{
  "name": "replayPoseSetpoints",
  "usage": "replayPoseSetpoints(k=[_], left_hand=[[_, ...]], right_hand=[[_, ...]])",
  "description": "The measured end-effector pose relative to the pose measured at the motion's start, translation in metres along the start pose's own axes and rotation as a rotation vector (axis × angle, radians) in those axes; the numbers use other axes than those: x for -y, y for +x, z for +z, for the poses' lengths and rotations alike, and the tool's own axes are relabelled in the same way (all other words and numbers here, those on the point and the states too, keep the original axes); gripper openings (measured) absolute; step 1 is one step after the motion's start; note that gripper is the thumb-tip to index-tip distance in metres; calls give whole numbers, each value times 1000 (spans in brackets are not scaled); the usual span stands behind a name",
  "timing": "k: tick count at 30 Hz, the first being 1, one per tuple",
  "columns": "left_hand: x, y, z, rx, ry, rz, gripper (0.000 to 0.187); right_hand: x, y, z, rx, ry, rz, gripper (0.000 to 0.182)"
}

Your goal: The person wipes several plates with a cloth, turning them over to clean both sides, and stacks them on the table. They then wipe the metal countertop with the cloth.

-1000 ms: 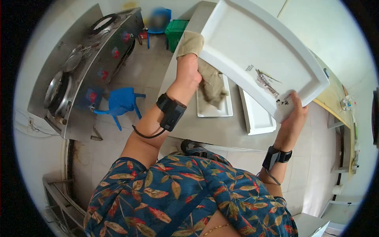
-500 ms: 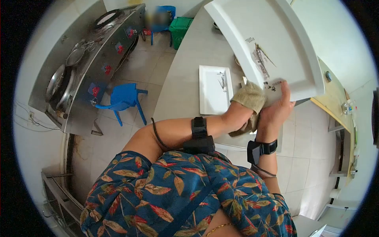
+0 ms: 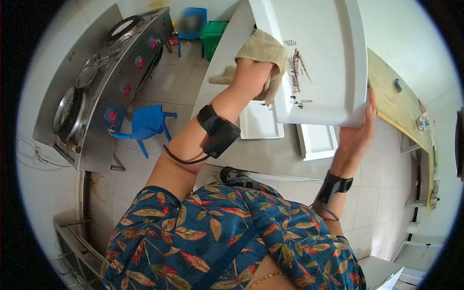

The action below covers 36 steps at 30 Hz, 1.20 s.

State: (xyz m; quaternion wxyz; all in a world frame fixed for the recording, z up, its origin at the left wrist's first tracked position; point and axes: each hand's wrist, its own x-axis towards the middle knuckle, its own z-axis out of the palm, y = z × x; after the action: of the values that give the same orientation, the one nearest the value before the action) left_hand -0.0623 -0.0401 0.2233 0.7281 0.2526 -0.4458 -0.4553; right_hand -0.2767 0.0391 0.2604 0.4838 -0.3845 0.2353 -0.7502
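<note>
My left hand (image 3: 252,79) is closed on a tan cloth (image 3: 261,48), which it presses along the left rim of a large white rectangular plate (image 3: 323,34). A loose end of the cloth sticks out to the left. Dark painted stems and small lettering decorate the plate's face. It is held up tilted above the table. My right hand (image 3: 356,140) grips its lower right corner, with the thumb hidden behind or under the edge. Below lie a smaller white plate (image 3: 261,126) and a white rectangular dish (image 3: 318,142), both partly covered by the large plate.
The grey table (image 3: 232,157) spans the middle. A steel stove (image 3: 104,87) with woks stands at the left, a blue chair (image 3: 147,121) before it. Further back are a green bin (image 3: 212,38) and another blue chair (image 3: 192,24). A wooden-topped table (image 3: 394,94) is at the right.
My left hand and the cloth have moved up and left to the plate's left rim. My right hand has shifted right to the lower right corner, and the plate has turned more upright in view.
</note>
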Motion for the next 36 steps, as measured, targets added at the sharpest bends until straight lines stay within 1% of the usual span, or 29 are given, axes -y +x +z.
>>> replayPoseSetpoints(k=[2,3,5,6,7,8,10,13,16,17,20,21,24,27,30,33,36], left_hand=[[-7,4,-3,64,-28,1,25],[-9,10,-8,126,128,70,27],[-10,4,-7,162,308,148,29],[-12,1,-5,187,401,182,29],[-7,2,-7,251,313,187,30],[-7,0,-4,230,234,85,29],[-10,-3,3,184,78,-111,28],[-5,-7,3,226,467,134,26],[3,-13,-5,609,1554,635,26],[25,-19,-13,519,1409,759,24],[42,-46,3,203,389,11,23],[46,-44,10,117,170,-69,24],[49,-42,29,-94,-272,-328,29],[51,-45,49,-201,-439,-223,30],[54,-48,53,-127,-493,-220,27],[55,-56,59,-149,-509,-313,20],[59,-61,62,-142,-535,-373,19]], right_hand=[[9,8,-19,108,-223,56,42],[7,7,-19,191,-359,18,41],[-3,-1,-21,358,-629,-52,37],[-9,-3,-23,274,-628,15,36],[-15,-5,-26,186,-628,81,34],[-19,-8,-26,98,-626,145,33],[-20,-13,-13,45,-612,86,32],[-26,-13,-17,-10,-609,33,34],[-27,-8,-17,-104,-595,-39,32],[-23,-6,-13,-139,-575,-66,32],[-18,-4,-10,-188,-510,-117,31],[-20,-5,-13,-194,-499,-120,31],[-31,-5,-19,-225,-431,-147,31],[-40,-10,-11,-266,-349,-170,32],[-42,-12,-7,-270,-287,-206,29],[-36,-13,-6,-283,-311,-212,25],[-32,-9,-11,-290,-348,-217,25]])
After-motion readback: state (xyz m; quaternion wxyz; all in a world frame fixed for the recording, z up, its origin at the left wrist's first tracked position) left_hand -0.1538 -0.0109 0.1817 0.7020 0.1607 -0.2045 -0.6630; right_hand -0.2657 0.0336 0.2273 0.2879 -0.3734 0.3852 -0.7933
